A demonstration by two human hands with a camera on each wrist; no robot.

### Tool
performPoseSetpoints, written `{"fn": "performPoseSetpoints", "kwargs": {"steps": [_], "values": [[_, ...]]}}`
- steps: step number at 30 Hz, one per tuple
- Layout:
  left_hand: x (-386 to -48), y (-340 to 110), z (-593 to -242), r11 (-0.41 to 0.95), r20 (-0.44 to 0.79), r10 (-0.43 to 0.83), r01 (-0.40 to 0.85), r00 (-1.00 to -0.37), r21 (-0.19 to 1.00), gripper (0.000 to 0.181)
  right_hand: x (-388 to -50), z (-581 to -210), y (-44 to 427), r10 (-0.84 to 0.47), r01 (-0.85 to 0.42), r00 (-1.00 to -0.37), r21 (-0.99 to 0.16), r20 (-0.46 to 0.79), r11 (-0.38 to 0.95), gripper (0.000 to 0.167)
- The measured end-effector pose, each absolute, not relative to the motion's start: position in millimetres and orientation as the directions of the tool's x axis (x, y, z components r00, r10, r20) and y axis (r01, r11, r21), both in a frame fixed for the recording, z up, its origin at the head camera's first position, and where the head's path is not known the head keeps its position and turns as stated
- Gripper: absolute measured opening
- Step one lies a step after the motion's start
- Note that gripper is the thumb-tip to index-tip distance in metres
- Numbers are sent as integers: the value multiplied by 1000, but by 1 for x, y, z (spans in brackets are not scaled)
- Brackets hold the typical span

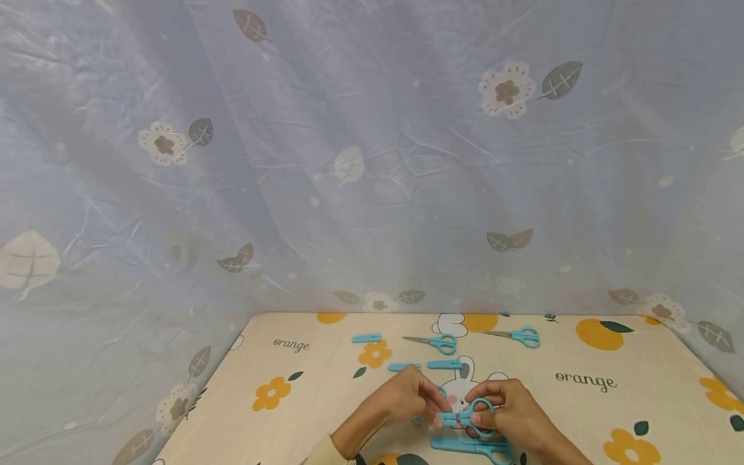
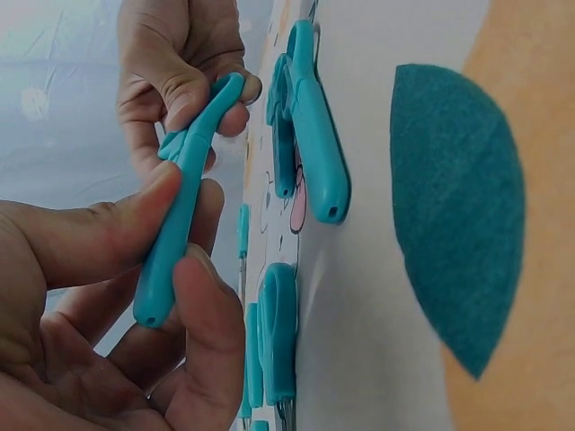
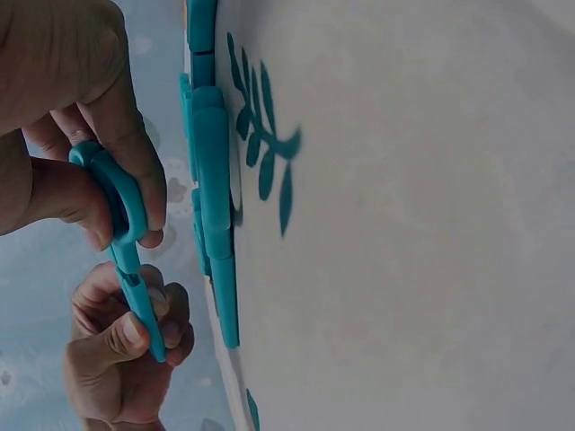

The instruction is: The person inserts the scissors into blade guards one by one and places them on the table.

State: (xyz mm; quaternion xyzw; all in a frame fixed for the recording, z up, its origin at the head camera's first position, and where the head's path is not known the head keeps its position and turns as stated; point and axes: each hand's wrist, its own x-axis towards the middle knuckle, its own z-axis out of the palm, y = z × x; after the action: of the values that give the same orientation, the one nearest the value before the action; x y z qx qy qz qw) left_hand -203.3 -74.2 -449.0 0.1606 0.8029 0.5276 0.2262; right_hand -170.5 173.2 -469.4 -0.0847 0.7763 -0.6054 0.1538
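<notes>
Both hands hold one pair of blue-handled scissors (image 1: 484, 416) above the table. My right hand (image 1: 514, 413) grips the handle loops. With thumb and fingers, my left hand (image 1: 409, 397) pinches the blue blade cover (image 1: 447, 419), which sits over the blades; a narrow grey strip shows between cover and handles. In the left wrist view the cover (image 2: 162, 278) lies between the left thumb and fingers. The right wrist view shows the right fingers around the handle loops (image 3: 126, 202). Just below the hands lies another covered pair of scissors (image 1: 459, 444). The left hand partly hides more blue pieces.
Farther back lie two uncovered scissors (image 1: 444, 344) (image 1: 526, 337) with blades pointing left. Loose blue covers (image 1: 366, 338) (image 1: 444, 365) lie nearby, one partly behind the left hand. A patterned cloth (image 1: 314, 381) covers the table; a pale printed sheet (image 1: 372, 213) hangs behind and at the sides.
</notes>
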Motion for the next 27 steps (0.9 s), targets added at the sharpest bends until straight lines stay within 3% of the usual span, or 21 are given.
{"fn": "performPoseSetpoints", "kwargs": {"steps": [11,27], "values": [[-202,-71,-448,405,-167,506,61,-846,912,26,-171,-468,176,-380,83,-912,-978,-151,189,31],[-202,-67,-450,365,-149,473,39,-869,930,25,-168,-462,164,-256,-31,-965,-940,-61,341,23]]}}
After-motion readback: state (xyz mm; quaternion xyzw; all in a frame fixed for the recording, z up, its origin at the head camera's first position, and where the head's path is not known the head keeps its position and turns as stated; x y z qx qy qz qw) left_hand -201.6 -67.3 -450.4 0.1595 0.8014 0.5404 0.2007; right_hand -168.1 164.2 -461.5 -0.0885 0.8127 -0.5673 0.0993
